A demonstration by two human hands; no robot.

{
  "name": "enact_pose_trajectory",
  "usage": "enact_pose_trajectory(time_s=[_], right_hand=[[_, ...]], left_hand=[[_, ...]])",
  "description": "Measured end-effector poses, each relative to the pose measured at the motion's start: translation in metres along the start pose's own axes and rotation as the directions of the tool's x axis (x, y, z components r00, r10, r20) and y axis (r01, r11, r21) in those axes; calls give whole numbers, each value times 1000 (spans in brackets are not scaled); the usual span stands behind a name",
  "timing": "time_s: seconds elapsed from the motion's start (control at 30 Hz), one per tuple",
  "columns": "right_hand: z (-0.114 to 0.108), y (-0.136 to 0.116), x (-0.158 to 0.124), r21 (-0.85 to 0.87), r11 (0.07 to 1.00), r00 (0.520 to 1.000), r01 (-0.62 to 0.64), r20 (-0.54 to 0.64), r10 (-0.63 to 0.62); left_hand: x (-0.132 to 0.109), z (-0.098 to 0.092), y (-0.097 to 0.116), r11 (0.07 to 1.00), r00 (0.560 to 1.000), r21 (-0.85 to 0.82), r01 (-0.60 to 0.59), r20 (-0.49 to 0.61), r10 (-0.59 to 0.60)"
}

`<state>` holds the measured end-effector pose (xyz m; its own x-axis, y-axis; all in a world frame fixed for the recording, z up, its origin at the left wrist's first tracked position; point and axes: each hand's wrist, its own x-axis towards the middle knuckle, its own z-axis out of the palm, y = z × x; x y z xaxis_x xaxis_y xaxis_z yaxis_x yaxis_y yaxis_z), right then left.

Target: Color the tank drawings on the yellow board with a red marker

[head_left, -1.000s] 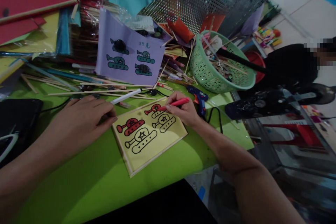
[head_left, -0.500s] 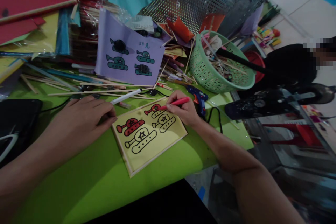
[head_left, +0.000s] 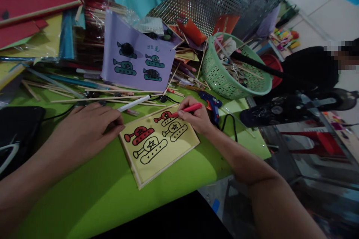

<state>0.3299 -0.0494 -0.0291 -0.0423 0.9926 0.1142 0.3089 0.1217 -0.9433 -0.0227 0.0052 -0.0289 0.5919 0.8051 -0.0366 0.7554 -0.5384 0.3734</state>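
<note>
Right hand (head_left: 196,119) first: I see it clenched around a red marker (head_left: 188,109), thumb and forefinger pinching the barrel, the tip down on the far right corner of the yellow board (head_left: 165,160). That board lies flat on the green table (head_left: 98,194), just in front of me and between my two hands, turned at a slant. Four tank outlines are drawn on it. The near left turret is filled in red, the far right one is partly red where the marker tip sits, and the two hulls below them are only black outline. My left hand (head_left: 89,127) rests palm down on the table with its fingertips curled at the board's left corner. A white pen (head_left: 134,103) pokes out from behind those fingers, and I cannot tell whether the hand grips it or merely lies in front of it. Past the board, loose wooden sticks (head_left: 84,95) litter the table, and a purple sheet (head_left: 137,63) with teal tanks leans up behind them. A blue glue gun (head_left: 211,104) lies just beyond my right hand, with a green basket (head_left: 232,78) of sticks farther back. A person in black (head_left: 311,69) sits well off to the right.
</note>
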Motion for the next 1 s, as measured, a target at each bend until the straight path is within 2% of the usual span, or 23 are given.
enact_pose_trajectory(time_s=[0.27,0.63,1.0], right_hand=[[0,0,1,58,998,1000,22,-5,-22],[0,2,1,-2,999,999,38,-3,-38],[0,6,1,35,998,999,48,12,-49]], left_hand=[[1,2,-1,1000,1000,10,-1,4,1],[0,5,-3,1000,1000,22,-8,-15,9],[2,4,-1,1000,1000,-3,0,-8,0]])
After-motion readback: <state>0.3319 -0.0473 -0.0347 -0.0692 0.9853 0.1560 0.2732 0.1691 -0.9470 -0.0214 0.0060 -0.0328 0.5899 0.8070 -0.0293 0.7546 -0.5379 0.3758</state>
